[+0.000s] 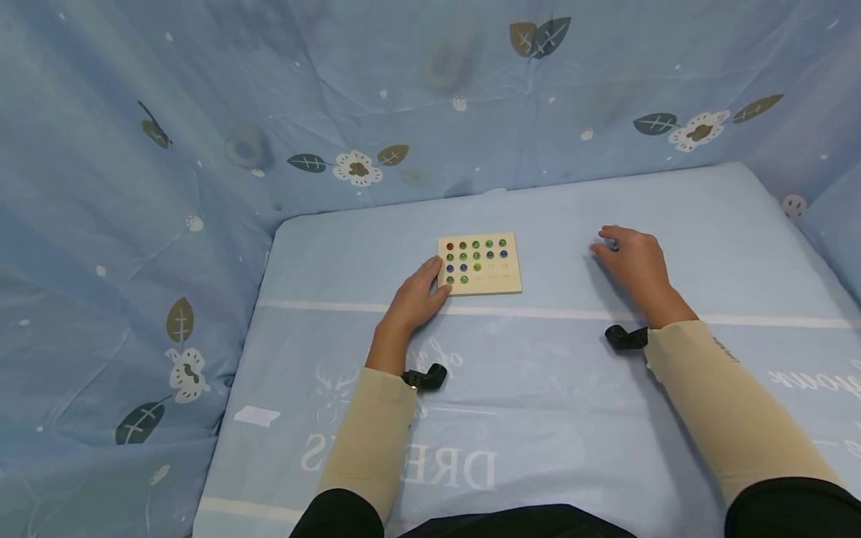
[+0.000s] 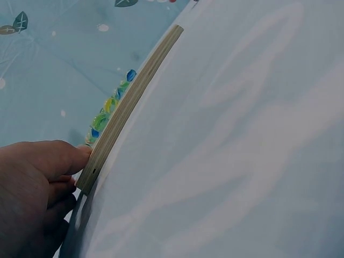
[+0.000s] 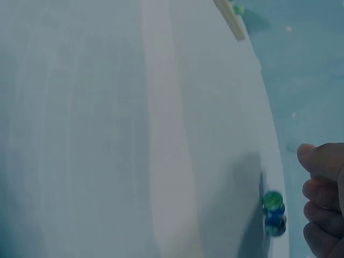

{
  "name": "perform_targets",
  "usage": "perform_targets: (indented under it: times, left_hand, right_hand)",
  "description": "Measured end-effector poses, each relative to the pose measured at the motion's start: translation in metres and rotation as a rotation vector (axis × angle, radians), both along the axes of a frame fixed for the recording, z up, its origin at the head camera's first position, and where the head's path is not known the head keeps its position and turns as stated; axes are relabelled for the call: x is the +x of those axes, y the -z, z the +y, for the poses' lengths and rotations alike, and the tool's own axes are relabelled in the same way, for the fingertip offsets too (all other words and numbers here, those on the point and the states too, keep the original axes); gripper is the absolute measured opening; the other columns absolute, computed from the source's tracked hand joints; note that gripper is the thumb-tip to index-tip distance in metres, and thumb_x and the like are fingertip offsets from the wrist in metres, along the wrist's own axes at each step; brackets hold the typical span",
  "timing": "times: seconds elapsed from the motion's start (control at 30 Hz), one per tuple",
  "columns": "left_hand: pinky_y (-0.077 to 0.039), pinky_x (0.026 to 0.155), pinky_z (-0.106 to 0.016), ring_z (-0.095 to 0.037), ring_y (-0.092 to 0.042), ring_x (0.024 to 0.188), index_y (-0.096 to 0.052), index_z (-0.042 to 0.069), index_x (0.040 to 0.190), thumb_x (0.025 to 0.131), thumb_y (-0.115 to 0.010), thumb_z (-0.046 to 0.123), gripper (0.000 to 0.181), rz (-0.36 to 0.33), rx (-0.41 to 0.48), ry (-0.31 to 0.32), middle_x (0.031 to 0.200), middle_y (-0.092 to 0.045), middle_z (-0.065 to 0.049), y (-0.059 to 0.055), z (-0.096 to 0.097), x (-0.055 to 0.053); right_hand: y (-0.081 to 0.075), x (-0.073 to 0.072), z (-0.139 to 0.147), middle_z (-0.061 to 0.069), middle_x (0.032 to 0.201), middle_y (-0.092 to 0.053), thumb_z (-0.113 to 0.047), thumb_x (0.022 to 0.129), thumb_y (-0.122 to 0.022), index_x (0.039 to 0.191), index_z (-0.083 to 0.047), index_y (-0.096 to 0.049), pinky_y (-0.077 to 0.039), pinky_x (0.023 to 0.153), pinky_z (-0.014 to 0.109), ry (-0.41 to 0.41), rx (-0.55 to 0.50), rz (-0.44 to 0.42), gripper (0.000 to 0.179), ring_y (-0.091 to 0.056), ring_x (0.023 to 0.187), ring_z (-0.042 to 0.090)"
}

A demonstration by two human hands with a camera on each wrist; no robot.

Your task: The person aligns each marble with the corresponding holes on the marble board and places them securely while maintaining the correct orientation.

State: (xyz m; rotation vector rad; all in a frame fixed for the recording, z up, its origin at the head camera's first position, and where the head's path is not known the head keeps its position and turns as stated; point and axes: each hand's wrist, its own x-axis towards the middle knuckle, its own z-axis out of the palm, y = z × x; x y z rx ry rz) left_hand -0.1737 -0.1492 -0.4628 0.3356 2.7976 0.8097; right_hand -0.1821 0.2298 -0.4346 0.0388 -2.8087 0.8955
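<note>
A pale wooden board (image 1: 494, 282) with rows of round hollows lies flat on the table. Green, blue and one reddish glass marble (image 1: 450, 246) sit in many hollows; those at its near right are bare. My left hand (image 1: 415, 295) holds the board's left end, thumb at the near corner and fingers along the side. Out to the right, my right hand (image 1: 635, 265) hovers low with thumb and forefinger apart. Green and blue marbles (image 3: 273, 201) lie just beside its curled fingers (image 3: 321, 188) in the right wrist view, outside its grasp.
A pale blue printed cloth (image 1: 551, 418) covers the table, with white stripes across it. Blue curtain fabric (image 1: 417, 90) with flowers and leaves hangs behind and at the sides. A white patch (image 1: 257, 416) lies at the left.
</note>
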Motion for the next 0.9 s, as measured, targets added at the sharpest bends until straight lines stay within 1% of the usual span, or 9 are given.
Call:
perform_targets:
  times: [0.13, 0.23, 0.37, 0.5, 0.7, 0.9]
  left_hand:
    - [-0.024, 0.116, -0.038, -0.016, -0.020, 0.144, -0.021, 0.019, 0.151, 0.096, -0.049, 0.038, 0.065, 0.004, 0.007, -0.001, 0.157, -0.021, 0.003, 0.000, 0.000, 0.000]
    - [-0.024, 0.116, -0.038, -0.016, -0.020, 0.144, -0.022, 0.019, 0.151, 0.096, -0.049, 0.039, 0.065, -0.001, 0.005, -0.007, 0.157, -0.020, 0.003, 0.000, 0.001, 0.000]
    - [-0.022, 0.116, -0.038, -0.015, -0.019, 0.144, -0.020, 0.020, 0.151, 0.095, -0.049, 0.040, 0.066, -0.013, 0.001, -0.018, 0.157, -0.019, 0.004, 0.000, 0.002, -0.001]
    - [-0.022, 0.117, -0.037, -0.015, -0.019, 0.144, -0.019, 0.020, 0.152, 0.096, -0.049, 0.040, 0.066, -0.015, 0.007, -0.025, 0.157, -0.019, 0.005, 0.001, 0.002, -0.001]
    - [-0.023, 0.116, -0.038, -0.015, -0.019, 0.144, -0.020, 0.020, 0.151, 0.095, -0.050, 0.039, 0.066, -0.012, 0.011, -0.025, 0.157, -0.019, 0.005, 0.001, 0.001, -0.001]
    - [-0.022, 0.117, -0.038, -0.015, -0.019, 0.144, -0.021, 0.020, 0.151, 0.095, -0.050, 0.040, 0.066, -0.015, 0.011, -0.026, 0.157, -0.019, 0.005, 0.002, 0.002, -0.001]
  right_hand:
    - [0.003, 0.000, 0.011, 0.023, 0.124, -0.059, -0.019, 0.089, -0.064, 0.119, 0.002, -0.063, -0.041, 0.098, 0.056, 0.055, 0.008, -0.062, 0.037, -0.051, 0.119, 0.042]
    - [0.004, 0.001, 0.015, 0.024, 0.124, -0.058, -0.021, 0.090, -0.064, 0.118, 0.003, -0.063, -0.040, 0.099, 0.057, 0.081, 0.018, -0.106, 0.038, -0.050, 0.119, 0.043]
    - [0.006, 0.002, 0.019, 0.024, 0.121, -0.060, -0.023, 0.090, -0.064, 0.114, 0.002, -0.065, -0.040, 0.098, 0.057, 0.087, 0.022, -0.124, 0.035, -0.051, 0.118, 0.043]
    - [0.007, 0.003, 0.022, 0.024, 0.118, -0.062, -0.023, 0.089, -0.064, 0.111, 0.001, -0.067, -0.040, 0.097, 0.057, 0.081, 0.020, -0.116, 0.032, -0.052, 0.115, 0.043]
    - [0.010, 0.003, 0.024, 0.025, 0.116, -0.062, -0.029, 0.090, -0.063, 0.115, -0.001, -0.066, -0.039, 0.098, 0.057, 0.076, 0.026, -0.147, 0.037, -0.050, 0.116, 0.044]
    - [0.011, 0.005, 0.023, 0.026, 0.121, -0.059, -0.033, 0.090, -0.062, 0.118, -0.003, -0.064, -0.038, 0.099, 0.056, 0.083, 0.015, -0.170, 0.042, -0.048, 0.118, 0.044]
